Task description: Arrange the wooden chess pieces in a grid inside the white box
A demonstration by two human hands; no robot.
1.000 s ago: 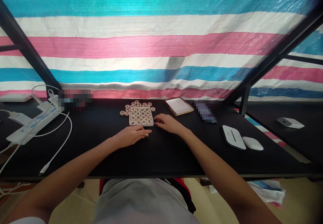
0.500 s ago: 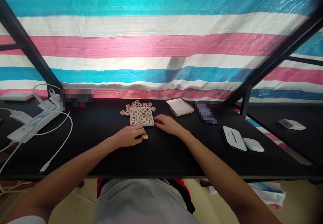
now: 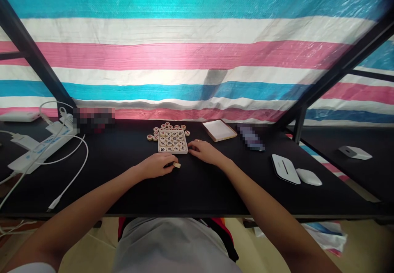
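Between the thumb and fingers of my left hand is a Chinese chess piece, tilted, just in front of the shallow white box. The box holds rows of round wooden pieces with dark characters. My right hand is closed at the box's right side, fingertips against its near right corner. More round pieces with red characters lie on the black table around the back and left of the box.
A box lid lies inside up behind my right hand. Right of it are a blurred phone-like item, a white flat device and a white mouse. A power strip with white cables occupies the left side.
The piece in my left hand has tilted and lifted slightly toward the box. My right hand stays at the box's side.
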